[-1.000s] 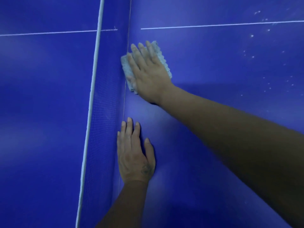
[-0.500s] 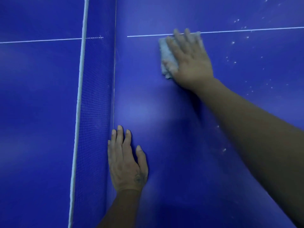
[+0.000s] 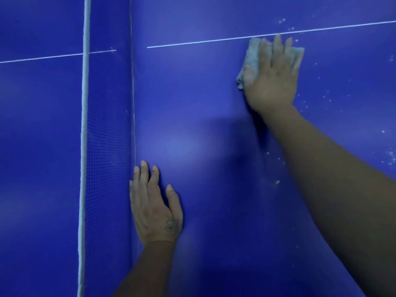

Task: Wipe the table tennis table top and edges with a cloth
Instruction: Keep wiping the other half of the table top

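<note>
Sliding right, away from the net (image 3: pixel 107 146), the right hand (image 3: pixel 273 82) has carried the pale cloth (image 3: pixel 249 58) across the blue surface (image 3: pixel 214 125) to just below the white line (image 3: pixel 203 41), so the strip by the net looks wiped and white specks (image 3: pixel 327 97) to the right seem next. Its grip is flat, straight fingers pressing the cloth down, while the left hand (image 3: pixel 154 209) rests flat and empty against the net's foot. That net stands between the cloth and the other half.

Smooth, faintly glossy blue table top (image 3: pixel 203 129); nubbly pale cloth (image 3: pixel 252 56); fine mesh net (image 3: pixel 107 146).
</note>
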